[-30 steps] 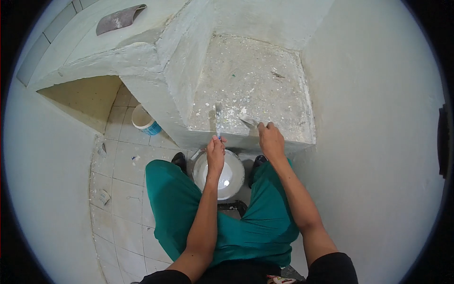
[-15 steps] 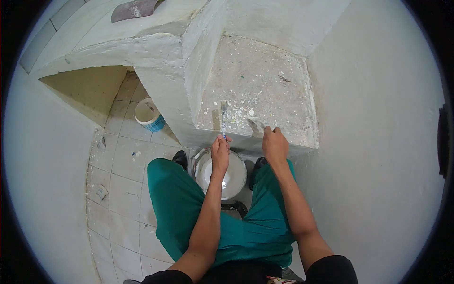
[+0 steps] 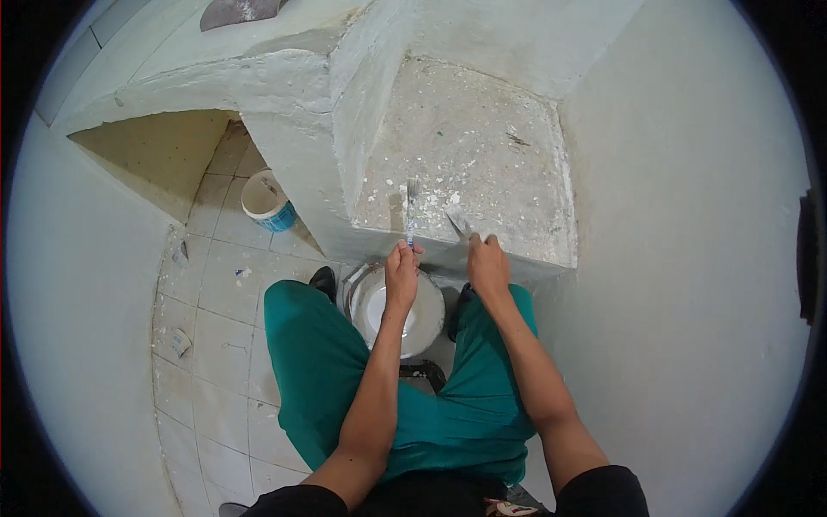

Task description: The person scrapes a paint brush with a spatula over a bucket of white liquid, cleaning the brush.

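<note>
A paintbrush (image 3: 412, 211) with a paint-spotted handle stands bristles-forward in my left hand (image 3: 401, 274), whose fingers are closed around its lower end. My right hand (image 3: 488, 265) grips a putty knife (image 3: 458, 221); its blade points up and to the left, over the ledge. Loose white paint flakes (image 3: 431, 196) lie scattered on the rough concrete ledge (image 3: 482, 129) around both tools. Below my left hand, between my knees, sits a round bucket (image 3: 415, 332) with white paint inside, partly covered by my forearm.
A smaller white and blue bucket (image 3: 274, 215) stands on the tiled floor (image 3: 226, 345) under the arched opening at left. A curved brownish piece (image 3: 237, 12) rests on the upper surface. Walls rise on the right (image 3: 680, 258) and behind the ledge.
My right hand with the putty knife has shifted slightly left, bringing the blade nearer the brush. The left hand stays almost in place, and the whole view has moved a little.
</note>
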Available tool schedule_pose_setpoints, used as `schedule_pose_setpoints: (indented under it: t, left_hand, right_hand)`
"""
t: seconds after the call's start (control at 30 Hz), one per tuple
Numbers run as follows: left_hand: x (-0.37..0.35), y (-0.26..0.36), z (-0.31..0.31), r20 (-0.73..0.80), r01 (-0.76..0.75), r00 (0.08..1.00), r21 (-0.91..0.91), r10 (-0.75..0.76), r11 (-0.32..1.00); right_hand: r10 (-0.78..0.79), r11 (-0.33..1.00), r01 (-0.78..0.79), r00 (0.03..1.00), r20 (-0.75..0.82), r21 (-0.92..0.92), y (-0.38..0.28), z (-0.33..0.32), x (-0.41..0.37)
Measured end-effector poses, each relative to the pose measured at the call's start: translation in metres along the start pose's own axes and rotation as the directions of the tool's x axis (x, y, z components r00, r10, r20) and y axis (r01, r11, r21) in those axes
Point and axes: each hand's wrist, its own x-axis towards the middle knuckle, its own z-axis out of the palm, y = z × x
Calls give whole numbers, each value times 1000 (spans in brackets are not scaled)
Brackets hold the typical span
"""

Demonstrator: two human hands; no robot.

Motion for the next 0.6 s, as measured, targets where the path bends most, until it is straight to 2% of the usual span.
schedule_pose_setpoints:
  t: [0.07,0.17,0.27,0.47,0.6]
  left_hand:
    - [3,-3,0,4,-27,1000,21,27,999]
    - [4,-1,-2,-14,17,1000,-49,-18,999]
    - [5,-4,-5,-13,3,1000,-75,-4,997]
    - [1,0,-6,2,25,1000,-44,-25,999]
    - [2,4,-4,-18,-5,1000,-31,4,1000]
  right_hand:
    - [10,1000,-10,999,-35,-14,-3,-2,10]
    - [46,998,-49,996,-80,-36,-23,-42,9]
    - [59,995,-51,994,95,-90,-24,-54,-12]
    - [47,998,-46,999,6,-49,-12,7,3]
    - [58,998,-60,995,-78,-21,-24,-13,15]
